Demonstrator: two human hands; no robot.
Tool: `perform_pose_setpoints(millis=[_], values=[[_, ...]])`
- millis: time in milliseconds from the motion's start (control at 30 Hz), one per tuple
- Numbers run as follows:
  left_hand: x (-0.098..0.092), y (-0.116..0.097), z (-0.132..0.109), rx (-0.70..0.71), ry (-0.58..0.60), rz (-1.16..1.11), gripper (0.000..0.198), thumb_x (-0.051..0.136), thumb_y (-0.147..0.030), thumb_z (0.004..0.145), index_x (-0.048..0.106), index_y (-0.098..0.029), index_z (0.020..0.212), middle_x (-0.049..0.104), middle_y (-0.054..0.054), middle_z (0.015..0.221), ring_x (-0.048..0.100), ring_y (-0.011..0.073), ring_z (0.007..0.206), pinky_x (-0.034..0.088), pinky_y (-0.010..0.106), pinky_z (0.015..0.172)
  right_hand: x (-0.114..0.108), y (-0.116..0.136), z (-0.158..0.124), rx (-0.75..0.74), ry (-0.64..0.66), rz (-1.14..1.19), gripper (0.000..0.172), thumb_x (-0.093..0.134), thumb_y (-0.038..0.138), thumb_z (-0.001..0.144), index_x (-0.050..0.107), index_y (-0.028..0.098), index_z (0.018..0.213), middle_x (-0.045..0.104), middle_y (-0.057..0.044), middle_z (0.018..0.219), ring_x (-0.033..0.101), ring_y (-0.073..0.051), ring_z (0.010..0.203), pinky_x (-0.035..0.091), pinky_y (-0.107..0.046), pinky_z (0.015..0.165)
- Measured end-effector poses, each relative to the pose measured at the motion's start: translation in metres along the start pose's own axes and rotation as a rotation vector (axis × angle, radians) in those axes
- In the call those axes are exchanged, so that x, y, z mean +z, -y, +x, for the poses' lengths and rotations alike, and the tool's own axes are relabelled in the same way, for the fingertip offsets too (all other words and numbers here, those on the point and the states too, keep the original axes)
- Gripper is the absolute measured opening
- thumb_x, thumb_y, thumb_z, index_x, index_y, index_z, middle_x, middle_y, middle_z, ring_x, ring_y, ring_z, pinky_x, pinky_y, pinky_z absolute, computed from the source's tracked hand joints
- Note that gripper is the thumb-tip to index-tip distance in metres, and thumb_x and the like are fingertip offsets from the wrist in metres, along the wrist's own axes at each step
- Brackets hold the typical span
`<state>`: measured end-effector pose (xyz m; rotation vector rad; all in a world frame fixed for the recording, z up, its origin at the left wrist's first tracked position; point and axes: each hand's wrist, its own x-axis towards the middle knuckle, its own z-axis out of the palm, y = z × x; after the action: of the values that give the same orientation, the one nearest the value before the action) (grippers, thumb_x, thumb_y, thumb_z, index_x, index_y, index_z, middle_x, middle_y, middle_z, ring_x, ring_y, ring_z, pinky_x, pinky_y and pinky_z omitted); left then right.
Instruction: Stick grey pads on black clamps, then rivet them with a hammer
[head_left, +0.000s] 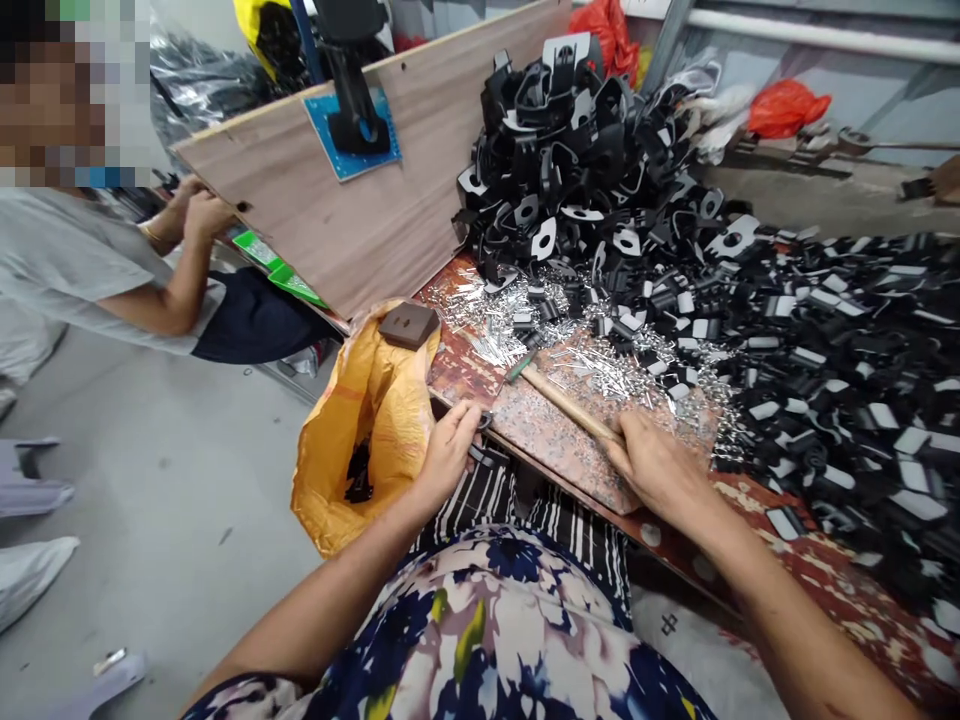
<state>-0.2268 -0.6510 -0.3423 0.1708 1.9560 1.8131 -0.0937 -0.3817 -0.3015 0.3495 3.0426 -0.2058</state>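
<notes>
My right hand (654, 463) is closed round the wooden handle of a small hammer (559, 395) that lies on the worn red table (817, 570); its green-tinged head points toward a scatter of small silver pins (517, 325). My left hand (448, 452) is closed on a small black part (484, 420) at the table's near edge, just above the open yellow sack (375, 420). Dark pieces lie inside the sack.
A tall heap of black plastic clips (592, 150) and many smaller black-and-white parts (847, 370) cover the table's right. A wooden board (390, 190) leans at the back. A brown block (409, 324) rests on the sack's rim. Another person (112, 280) sits at left.
</notes>
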Motion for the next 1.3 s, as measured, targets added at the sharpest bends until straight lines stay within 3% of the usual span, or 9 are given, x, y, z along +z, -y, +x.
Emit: perform_pose_setpoints(millis=[167, 267, 400, 567, 667, 800, 1067, 1200, 1300], values=[[0.003, 0.009, 0.011, 0.008, 0.003, 0.078, 0.052, 0.058, -0.067, 0.090, 0.072, -0.017, 0.095, 0.050, -0.005, 0.058, 0.044, 0.0122, 0.040, 0.033, 0.024, 0.037, 0.003, -0.001, -0.017, 0.077, 0.021, 0.254, 0.034, 0.045, 0.041, 0.102, 0.056, 0.025, 0.130, 0.072, -0.001, 0.076, 0.067, -0.023, 0.062, 0.042, -0.032, 0.058], [0.000, 0.012, 0.013, 0.028, 0.004, 0.088, 0.049, 0.056, -0.065, 0.092, 0.070, -0.018, 0.088, 0.050, -0.005, 0.057, 0.044, 0.0128, 0.042, 0.033, 0.024, 0.040, 0.007, -0.009, -0.026, 0.032, -0.065, 0.256, 0.028, 0.048, 0.043, 0.102, 0.065, 0.026, 0.116, 0.077, -0.005, 0.088, 0.073, -0.025, 0.072, 0.048, -0.034, 0.063], [0.000, 0.012, 0.014, 0.060, -0.012, 0.098, 0.047, 0.055, -0.060, 0.094, 0.057, -0.020, 0.068, 0.050, -0.003, 0.056, 0.045, 0.0127, 0.048, 0.033, 0.024, 0.046, 0.001, -0.009, -0.047, -0.008, -0.109, 0.293, 0.028, 0.047, 0.039, 0.103, 0.065, 0.022, 0.114, 0.073, -0.004, 0.073, 0.070, -0.024, 0.058, 0.049, -0.034, 0.053], [0.001, 0.008, 0.014, 0.081, -0.018, 0.098, 0.047, 0.053, -0.059, 0.096, 0.054, -0.021, 0.067, 0.050, -0.002, 0.057, 0.044, 0.0139, 0.053, 0.033, 0.025, 0.050, -0.025, 0.007, -0.075, -0.200, -0.307, 0.279, 0.053, 0.053, 0.025, 0.103, 0.048, 0.033, 0.156, 0.077, -0.008, 0.118, 0.078, -0.024, 0.094, 0.060, -0.032, 0.070], [0.001, 0.009, 0.014, 0.087, -0.020, 0.095, 0.048, 0.052, -0.059, 0.097, 0.054, -0.021, 0.068, 0.050, -0.002, 0.058, 0.044, 0.0140, 0.053, 0.033, 0.026, 0.051, -0.022, 0.021, -0.075, -0.247, -0.417, 0.307, 0.065, 0.056, 0.018, 0.102, 0.039, 0.035, 0.162, 0.077, -0.009, 0.112, 0.077, -0.022, 0.086, 0.059, -0.030, 0.065], [0.000, 0.013, 0.015, 0.101, -0.025, 0.107, 0.052, 0.049, -0.061, 0.098, 0.052, -0.021, 0.066, 0.050, -0.001, 0.059, 0.044, 0.0140, 0.055, 0.033, 0.026, 0.052, 0.003, 0.034, -0.063, -0.239, -0.296, 0.239, 0.055, 0.050, 0.023, 0.105, 0.047, 0.035, 0.158, 0.076, -0.004, 0.092, 0.071, -0.019, 0.065, 0.057, -0.029, 0.056], [-0.001, 0.011, 0.019, 0.108, 0.032, 0.164, 0.053, 0.045, -0.064, 0.097, 0.062, -0.018, 0.078, 0.050, -0.002, 0.061, 0.046, 0.0150, 0.056, 0.037, 0.027, 0.053, 0.000, 0.018, -0.062, -0.130, -0.269, 0.320, 0.051, 0.049, 0.026, 0.107, 0.046, 0.031, 0.158, 0.071, -0.006, 0.106, 0.071, -0.018, 0.080, 0.056, -0.028, 0.065], [-0.023, -0.012, 0.005, 0.195, -0.011, 0.360, 0.043, 0.042, -0.053, 0.100, 0.067, -0.019, 0.091, 0.062, 0.001, 0.073, 0.057, 0.0179, 0.066, 0.046, 0.029, 0.063, 0.007, 0.012, -0.046, -0.102, -0.256, 0.187, 0.034, 0.049, 0.028, 0.106, 0.068, 0.021, 0.133, 0.065, -0.008, 0.092, 0.064, -0.023, 0.081, 0.053, -0.035, 0.069], [-0.069, -0.036, -0.008, 0.281, -0.306, 0.674, 0.032, 0.049, -0.048, 0.097, 0.069, -0.023, 0.101, 0.072, 0.002, 0.089, 0.065, 0.0208, 0.081, 0.050, 0.031, 0.076, 0.005, 0.003, -0.029, -0.114, -0.276, 0.132, 0.029, 0.052, 0.026, 0.104, 0.073, 0.021, 0.123, 0.067, -0.011, 0.102, 0.063, -0.027, 0.094, 0.053, -0.040, 0.078]])
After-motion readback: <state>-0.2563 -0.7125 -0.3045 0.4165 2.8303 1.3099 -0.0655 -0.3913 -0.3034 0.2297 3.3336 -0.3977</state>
